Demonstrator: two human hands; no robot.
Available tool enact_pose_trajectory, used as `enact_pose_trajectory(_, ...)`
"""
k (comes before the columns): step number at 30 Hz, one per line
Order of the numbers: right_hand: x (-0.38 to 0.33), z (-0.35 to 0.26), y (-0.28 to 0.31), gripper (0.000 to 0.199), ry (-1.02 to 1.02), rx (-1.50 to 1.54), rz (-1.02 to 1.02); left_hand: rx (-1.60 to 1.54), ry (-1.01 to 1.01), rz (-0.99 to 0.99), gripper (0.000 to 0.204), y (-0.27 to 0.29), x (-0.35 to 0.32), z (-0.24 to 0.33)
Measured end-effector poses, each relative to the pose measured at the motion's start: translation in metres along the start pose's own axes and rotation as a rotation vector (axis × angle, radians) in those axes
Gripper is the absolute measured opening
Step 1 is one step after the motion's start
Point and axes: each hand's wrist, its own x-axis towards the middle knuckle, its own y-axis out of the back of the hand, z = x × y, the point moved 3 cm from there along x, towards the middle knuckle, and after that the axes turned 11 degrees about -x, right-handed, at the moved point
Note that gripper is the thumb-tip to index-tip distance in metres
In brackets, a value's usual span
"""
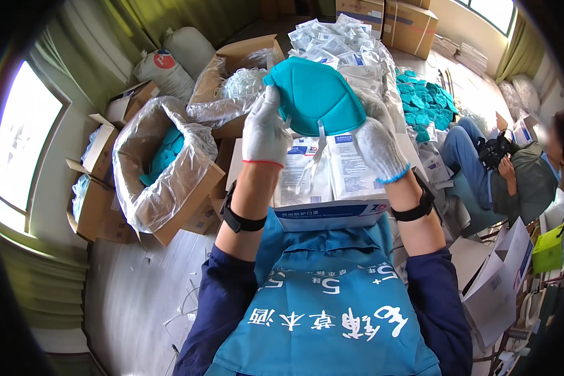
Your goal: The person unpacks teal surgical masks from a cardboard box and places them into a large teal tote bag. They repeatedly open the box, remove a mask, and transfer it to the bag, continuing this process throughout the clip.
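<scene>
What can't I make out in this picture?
Head view:
Far side of the teal mask: turned away from the camera.
Some fingers of the right hand: hidden behind that mask.
Bottom of the lined carton: covered by teal pieces.
Outside the left window: washed out by glare.

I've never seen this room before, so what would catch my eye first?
Probably the teal mask, held up in the middle between the left hand and the right hand, both white-gloved. Next, the heap of teal pieces at the upper right, then the plastic-lined box at the left, with teal things inside.
</scene>
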Motion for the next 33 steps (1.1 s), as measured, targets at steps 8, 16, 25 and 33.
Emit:
enact_pose_trajectory(8, -0.018, -0.007, -0.029, 0.096, -0.040, 0.150, -0.071, 0.080, -0.184, 0.289, 0.025, -0.009, 0.001, -0.022)
enact_pose_trajectory(16, -0.021, 0.002, -0.027, 0.040, -0.340, -0.229, -0.091, 0.229, -0.342, 0.421, 0.027, 0.001, 0.005, -0.034)
enact_pose_trajectory(25, -0.022, -0.002, -0.012, 0.025, -0.591, -0.022, -0.148, 0.283, -0.354, 0.212, 0.033, -0.013, -0.006, -0.028)
enact_pose_trajectory(33, 0.037, 0.029, 0.006, 0.029, -0.411, 1.120, -0.054, 0.572, -0.560, 0.062, 0.019, -0.015, -0.008, -0.074)
